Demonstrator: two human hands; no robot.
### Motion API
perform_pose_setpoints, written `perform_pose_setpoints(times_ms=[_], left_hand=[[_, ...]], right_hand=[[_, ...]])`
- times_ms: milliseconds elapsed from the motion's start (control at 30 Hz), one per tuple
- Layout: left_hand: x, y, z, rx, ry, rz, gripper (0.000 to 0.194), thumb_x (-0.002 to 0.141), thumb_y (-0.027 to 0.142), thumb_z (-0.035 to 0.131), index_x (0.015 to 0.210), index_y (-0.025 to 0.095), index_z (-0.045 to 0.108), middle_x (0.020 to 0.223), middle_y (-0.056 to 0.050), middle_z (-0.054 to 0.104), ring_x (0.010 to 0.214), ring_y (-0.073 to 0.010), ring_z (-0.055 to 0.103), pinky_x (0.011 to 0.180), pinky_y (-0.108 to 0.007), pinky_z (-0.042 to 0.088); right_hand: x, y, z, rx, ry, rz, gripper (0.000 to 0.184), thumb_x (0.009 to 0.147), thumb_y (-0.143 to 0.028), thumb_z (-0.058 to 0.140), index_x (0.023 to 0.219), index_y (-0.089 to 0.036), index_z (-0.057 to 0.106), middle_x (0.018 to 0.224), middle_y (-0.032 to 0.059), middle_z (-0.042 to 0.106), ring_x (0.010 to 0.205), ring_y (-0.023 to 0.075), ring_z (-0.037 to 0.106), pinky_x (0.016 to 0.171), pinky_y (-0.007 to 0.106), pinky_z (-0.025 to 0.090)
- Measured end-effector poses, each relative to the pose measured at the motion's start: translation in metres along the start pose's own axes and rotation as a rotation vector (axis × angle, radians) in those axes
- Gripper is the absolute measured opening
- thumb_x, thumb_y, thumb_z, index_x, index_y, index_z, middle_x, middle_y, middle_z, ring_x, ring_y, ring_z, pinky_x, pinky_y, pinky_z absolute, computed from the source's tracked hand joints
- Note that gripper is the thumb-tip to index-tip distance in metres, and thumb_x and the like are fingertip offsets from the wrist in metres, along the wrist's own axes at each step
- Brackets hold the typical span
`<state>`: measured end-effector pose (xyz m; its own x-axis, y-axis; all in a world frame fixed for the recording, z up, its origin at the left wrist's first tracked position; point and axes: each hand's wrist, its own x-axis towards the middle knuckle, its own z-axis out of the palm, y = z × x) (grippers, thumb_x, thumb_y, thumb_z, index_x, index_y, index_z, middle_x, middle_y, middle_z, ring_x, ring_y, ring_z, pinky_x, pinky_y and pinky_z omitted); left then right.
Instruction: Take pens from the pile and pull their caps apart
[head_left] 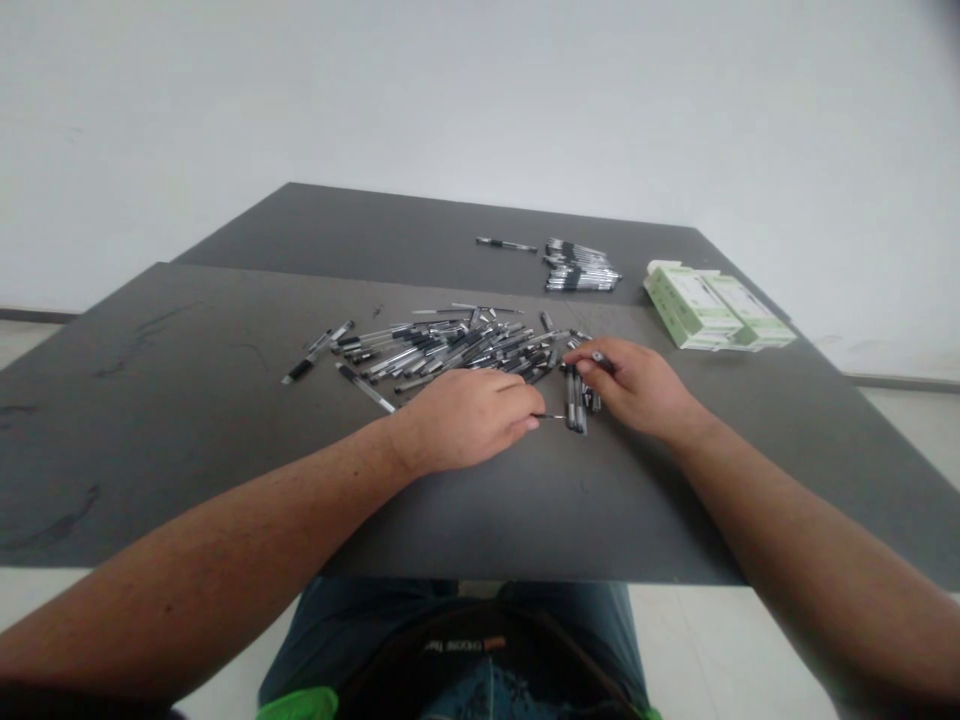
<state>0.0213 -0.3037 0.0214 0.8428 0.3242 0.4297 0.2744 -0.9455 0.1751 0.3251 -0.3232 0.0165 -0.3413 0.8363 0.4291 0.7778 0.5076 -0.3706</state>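
My left hand [480,415] is closed in a pinch at the front of the pile. A thin pen refill [553,416] sticks out to the right from between its fingertips. My right hand [637,380] is also closed, with the dark end of a pen [602,361] showing between thumb and fingers; the rest is hidden. Just below its fingertips, a few clear-barrelled pens [575,400] with black ends lie side by side on the table. Between and beyond both hands spreads a loose pile of pens and pen parts [427,350], partly covered by my left hand.
Two green-and-white boxes [694,305] stand together at the right. Farther back lies a neat bundle of pens [581,268], with one single pen [506,244] to its left. Several pens [307,362] lie at the pile's left edge. The dark grey table [187,430] meets a white wall behind.
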Motion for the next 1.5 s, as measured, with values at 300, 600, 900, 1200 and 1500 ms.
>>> perform_pose_setpoints(times_ms=[300,600,900,1200,1500], left_hand=[[0.0,-0.001,-0.001,-0.027,0.013,-0.014,0.024,0.117,0.03,0.056,0.118,0.02,0.078,0.108,-0.007,0.084,0.098,-0.0224,0.079,0.087,-0.034,0.06],[0.002,0.002,-0.001,-0.142,0.153,-0.034,0.023,0.119,0.027,0.053,0.117,0.018,0.075,0.111,-0.01,0.082,0.106,-0.0232,0.077,0.098,-0.037,0.061],[0.006,0.002,-0.004,-0.367,0.386,-0.299,0.016,0.113,0.027,0.06,0.102,0.021,0.071,0.1,-0.005,0.078,0.095,-0.0199,0.073,0.091,-0.036,0.061],[0.015,-0.006,0.002,-0.869,0.608,-0.644,0.013,0.094,0.025,0.077,0.101,0.02,0.068,0.089,-0.001,0.075,0.068,-0.013,0.074,0.057,-0.023,0.064],[0.019,-0.01,-0.002,-1.014,0.8,-0.731,0.021,0.091,0.024,0.079,0.1,0.026,0.06,0.093,-0.001,0.077,0.066,-0.0127,0.07,0.053,-0.026,0.062]], right_hand=[[-0.001,0.0,-0.001,-0.011,-0.017,0.011,0.024,0.109,-0.03,0.063,0.117,-0.027,0.085,0.11,0.0086,0.09,0.101,0.03,0.086,0.095,0.044,0.067],[-0.002,0.001,-0.001,0.001,-0.03,0.017,0.024,0.109,-0.035,0.063,0.117,-0.027,0.084,0.113,0.0088,0.09,0.104,0.0311,0.085,0.095,0.044,0.065],[-0.008,-0.009,-0.012,0.302,-0.056,-0.038,0.017,0.115,-0.034,0.048,0.128,-0.027,0.058,0.099,0.0043,0.075,0.082,0.0247,0.071,0.077,0.038,0.058],[0.0,-0.018,-0.005,0.123,-0.062,-0.095,0.014,0.114,-0.03,0.054,0.114,-0.028,0.068,0.102,0.0064,0.079,0.093,0.0265,0.074,0.086,0.039,0.058],[-0.002,-0.014,-0.002,0.074,-0.065,-0.122,0.015,0.11,-0.027,0.06,0.113,-0.026,0.074,0.105,0.0076,0.083,0.099,0.0277,0.078,0.09,0.041,0.06]])
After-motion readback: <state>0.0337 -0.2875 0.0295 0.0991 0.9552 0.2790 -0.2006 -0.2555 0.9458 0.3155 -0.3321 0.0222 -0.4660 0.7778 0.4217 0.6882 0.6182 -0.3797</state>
